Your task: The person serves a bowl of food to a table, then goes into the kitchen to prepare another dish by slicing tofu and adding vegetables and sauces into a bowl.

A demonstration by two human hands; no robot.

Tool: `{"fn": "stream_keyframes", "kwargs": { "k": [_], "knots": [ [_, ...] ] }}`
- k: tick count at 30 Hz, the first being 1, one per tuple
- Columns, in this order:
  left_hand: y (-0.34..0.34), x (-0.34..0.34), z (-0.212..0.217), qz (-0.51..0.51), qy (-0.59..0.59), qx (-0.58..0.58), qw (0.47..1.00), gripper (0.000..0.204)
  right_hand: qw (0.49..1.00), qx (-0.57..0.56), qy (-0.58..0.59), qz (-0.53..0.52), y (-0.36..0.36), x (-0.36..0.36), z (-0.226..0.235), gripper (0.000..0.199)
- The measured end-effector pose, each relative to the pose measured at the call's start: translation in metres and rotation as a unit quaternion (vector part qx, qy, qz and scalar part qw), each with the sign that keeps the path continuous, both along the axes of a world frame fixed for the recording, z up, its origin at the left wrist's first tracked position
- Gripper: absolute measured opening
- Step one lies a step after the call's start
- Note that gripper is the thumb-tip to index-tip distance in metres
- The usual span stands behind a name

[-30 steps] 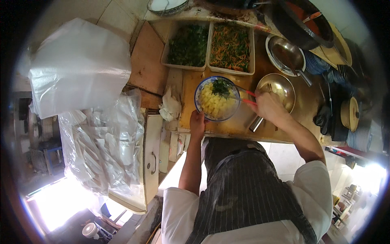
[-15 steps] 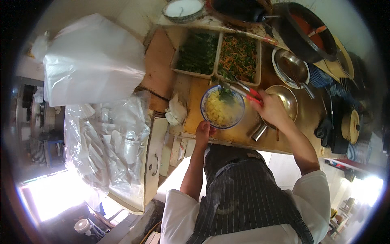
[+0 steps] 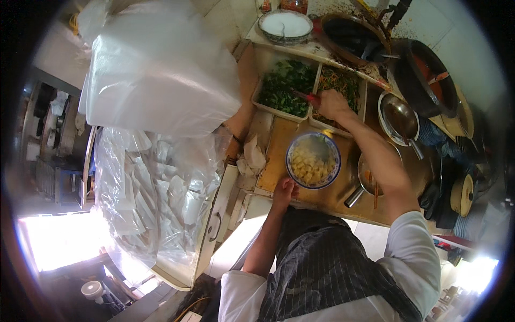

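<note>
A white bowl with a blue-patterned rim (image 3: 290, 170) stands on the counter, filled with pale yellow cubed pieces (image 3: 311, 161) that look like potato. At its lower left edge, my left hand (image 3: 286, 190) has its fingers curled closed against the rim. My right hand (image 3: 335, 104) is closed around the red handles of tongs (image 3: 308, 97). The tong tips reach into chopped leafy greens (image 3: 287, 80) in the left one of two rectangular tubs. Under my right hand, the other tub holds shredded greens mixed with orange strips (image 3: 350, 86).
Right of the bowl lies a metal pan (image 3: 370, 180) under my right forearm; another steel bowl (image 3: 399, 119) with a ladle sits behind it. Dark pots (image 3: 421, 75) and a dish of white powder (image 3: 285, 26) line the back ledge. Plastic bags (image 3: 161, 70) fill the left.
My right hand has moved the tongs from above the bowl to the left tub of greens. The dark greens seen at the bowl are no longer visible there. The view has shifted.
</note>
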State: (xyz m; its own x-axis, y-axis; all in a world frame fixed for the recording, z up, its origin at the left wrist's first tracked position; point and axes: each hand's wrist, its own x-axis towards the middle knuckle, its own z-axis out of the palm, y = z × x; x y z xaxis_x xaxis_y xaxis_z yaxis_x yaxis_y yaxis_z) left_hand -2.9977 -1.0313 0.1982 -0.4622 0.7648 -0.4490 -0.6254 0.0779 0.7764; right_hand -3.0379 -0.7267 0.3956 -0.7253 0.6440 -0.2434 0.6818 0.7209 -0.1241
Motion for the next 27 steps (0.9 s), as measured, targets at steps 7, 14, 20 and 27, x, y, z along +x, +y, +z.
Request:
{"fn": "stream_keyframes", "kwargs": {
  "k": [7,14,20,27],
  "knots": [
    [-0.002,-0.009,0.004,-0.031,-0.014,0.001,0.999,0.028,0.999,0.015,-0.016,0.048,-0.016,0.004,-0.001,0.034],
    [-0.002,-0.012,0.014,-0.029,-0.019,-0.020,0.999,0.027,1.000,-0.028,0.011,-0.007,-0.029,-0.001,0.003,0.034],
    [0.002,0.000,-0.003,-0.033,0.030,-0.013,0.999,0.033,0.988,-0.040,0.148,0.026,-0.043,0.073,0.076,0.036],
    [0.003,-0.002,0.018,-0.040,0.013,-0.049,0.998,0.023,0.996,-0.018,0.089,-0.012,-0.084,0.192,0.099,0.035]
  ]
}}
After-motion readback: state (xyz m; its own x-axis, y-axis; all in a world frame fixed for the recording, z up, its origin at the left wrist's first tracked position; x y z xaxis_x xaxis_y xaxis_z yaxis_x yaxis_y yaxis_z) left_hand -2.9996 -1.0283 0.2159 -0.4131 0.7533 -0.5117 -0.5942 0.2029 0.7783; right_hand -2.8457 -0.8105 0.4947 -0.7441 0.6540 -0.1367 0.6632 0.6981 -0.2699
